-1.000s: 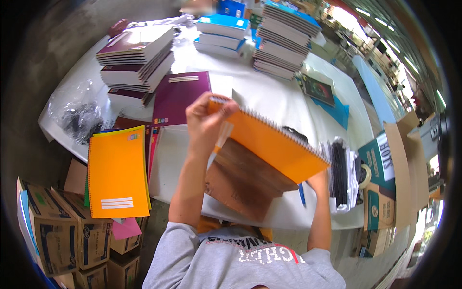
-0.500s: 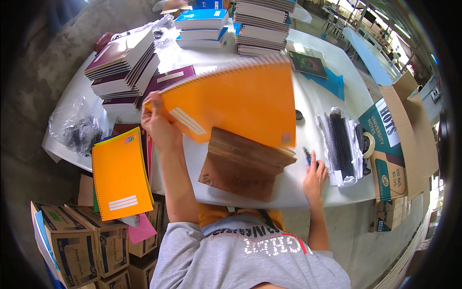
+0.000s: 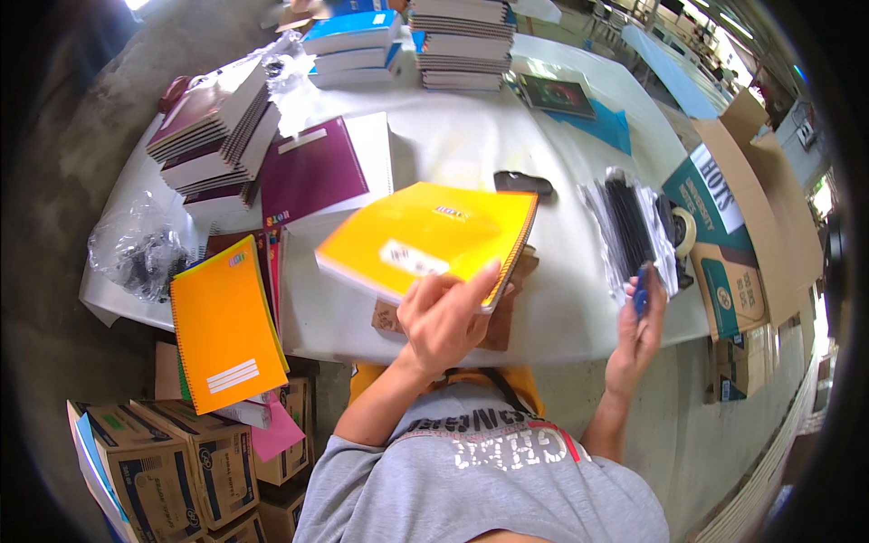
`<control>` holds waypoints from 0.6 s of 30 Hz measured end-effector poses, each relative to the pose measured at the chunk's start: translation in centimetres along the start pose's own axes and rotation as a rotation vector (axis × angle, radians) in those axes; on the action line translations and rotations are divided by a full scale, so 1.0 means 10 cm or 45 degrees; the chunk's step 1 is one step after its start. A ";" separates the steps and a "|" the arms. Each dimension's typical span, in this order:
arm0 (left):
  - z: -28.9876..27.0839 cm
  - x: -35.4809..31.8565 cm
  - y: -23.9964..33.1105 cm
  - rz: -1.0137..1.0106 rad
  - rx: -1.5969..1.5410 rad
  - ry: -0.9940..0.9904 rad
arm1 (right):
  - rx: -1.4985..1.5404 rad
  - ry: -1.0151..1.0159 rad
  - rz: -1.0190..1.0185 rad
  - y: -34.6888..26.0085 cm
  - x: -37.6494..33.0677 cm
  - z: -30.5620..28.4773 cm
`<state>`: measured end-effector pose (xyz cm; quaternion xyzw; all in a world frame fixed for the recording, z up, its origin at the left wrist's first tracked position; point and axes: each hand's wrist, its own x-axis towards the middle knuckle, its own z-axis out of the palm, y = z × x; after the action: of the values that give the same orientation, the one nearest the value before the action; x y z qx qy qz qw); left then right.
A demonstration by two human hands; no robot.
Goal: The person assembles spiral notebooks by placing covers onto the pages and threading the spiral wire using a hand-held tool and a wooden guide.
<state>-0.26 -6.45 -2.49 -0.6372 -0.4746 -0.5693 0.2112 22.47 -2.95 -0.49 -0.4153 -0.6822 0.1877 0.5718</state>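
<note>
We see the left hand (image 3: 445,319) gripping the near edge of a yellow-orange spiral notebook (image 3: 427,237), fingers curled over its cover, holding it tilted above the white counter (image 3: 471,145). The notebook's wire spine runs along its right side, and just under its near corner lies a brown wooden block (image 3: 503,308) on the counter.

The right hand (image 3: 639,321) is raised by the counter's right edge, closed around a small blue pen (image 3: 641,288). Just beyond it lies a clear plastic bag of dark pens (image 3: 632,228), with a roll of tape (image 3: 684,230) beside that.

To the left, a second orange notebook (image 3: 223,324) rests at the counter's edge, hanging partly over cardboard boxes (image 3: 172,462) on the floor. A maroon notebook (image 3: 308,174) lies flat further in, next to a leaning stack of maroon notebooks (image 3: 217,127). A crumpled plastic bag (image 3: 138,246) sits at the far left corner. At the far side we see a stack of blue notebooks (image 3: 355,43) and a taller stack of notebooks (image 3: 462,41). A small black object (image 3: 523,183) lies just beyond the held notebook
</note>
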 end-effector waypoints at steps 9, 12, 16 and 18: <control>0.16 -0.30 0.01 -0.075 -0.021 -0.045 | -0.322 -0.529 -0.105 -0.38 -0.39 0.18; 0.14 -0.30 0.01 -0.075 -0.078 0.013 | -0.342 -0.547 -0.159 -0.38 -0.40 0.24; 0.11 -0.27 0.05 -0.036 0.027 -0.141 | -0.380 -0.582 -0.200 -0.37 -0.39 0.27; 0.12 -0.27 0.05 -0.019 0.018 -0.158 | -0.387 -0.575 -0.228 -0.37 -0.37 0.26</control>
<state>1.08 -6.69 -5.15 -0.6662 -0.4954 -0.5271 0.1815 18.71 -7.42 -0.77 -0.3820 -0.8465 0.1199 0.3509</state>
